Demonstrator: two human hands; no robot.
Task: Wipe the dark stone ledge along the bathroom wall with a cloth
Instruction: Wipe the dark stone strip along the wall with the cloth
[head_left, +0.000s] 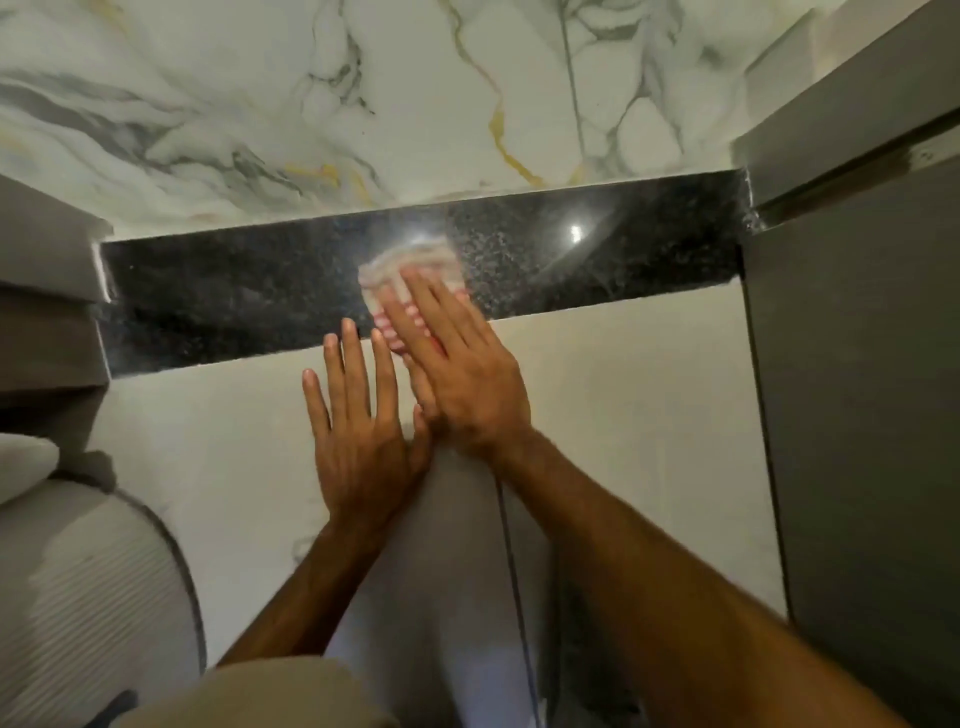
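The dark speckled stone ledge (234, 306) runs left to right across the middle of the view, under a white marble wall. A pink and white cloth (410, 262) lies on its centre, blurred. My right hand (457, 374) presses flat on the cloth, fingers stretched over it towards the wall. My left hand (358, 431) rests flat on the pale wall face just below the ledge, fingers spread, its fingertips at the ledge's front edge. It holds nothing. The two hands touch side by side.
A grey cabinet or door panel (857, 415) stands at the right end of the ledge. Grey stepped panels (47, 291) close off the left end. A white ribbed object (93, 587) sits at the lower left. A bright light reflection (574, 232) shows on the ledge.
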